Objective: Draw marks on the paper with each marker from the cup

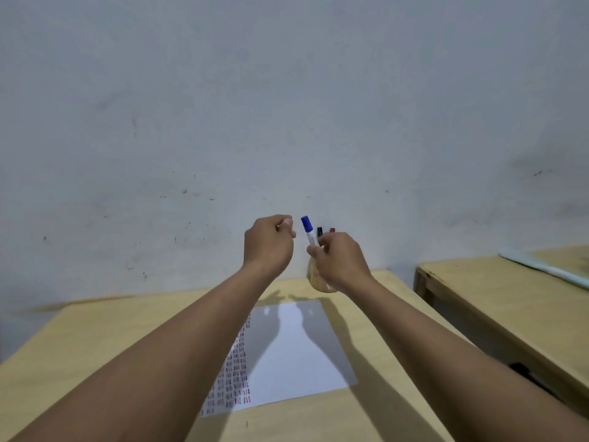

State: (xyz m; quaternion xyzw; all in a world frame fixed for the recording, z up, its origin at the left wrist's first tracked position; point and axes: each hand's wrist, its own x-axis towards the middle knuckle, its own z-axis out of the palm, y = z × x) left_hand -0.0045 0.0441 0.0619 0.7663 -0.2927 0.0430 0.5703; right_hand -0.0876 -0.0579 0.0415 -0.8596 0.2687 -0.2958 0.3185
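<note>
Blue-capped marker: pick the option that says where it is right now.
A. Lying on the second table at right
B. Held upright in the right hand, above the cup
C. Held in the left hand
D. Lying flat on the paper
B: the right hand grips the blue-capped marker upright over the cup; the left hand is closed beside it, not on it.

wooden table (pixel 95 362) bears paper (pixel 296 355) and, beyond it, a cup (pixel 317 277).

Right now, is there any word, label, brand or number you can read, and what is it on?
None readable.
Blue marker: white barrel shows no legible print.
Paper: only rows of short coloured strokes, no letters or numbers.
Black marker and red marker: only the caps show.
</note>
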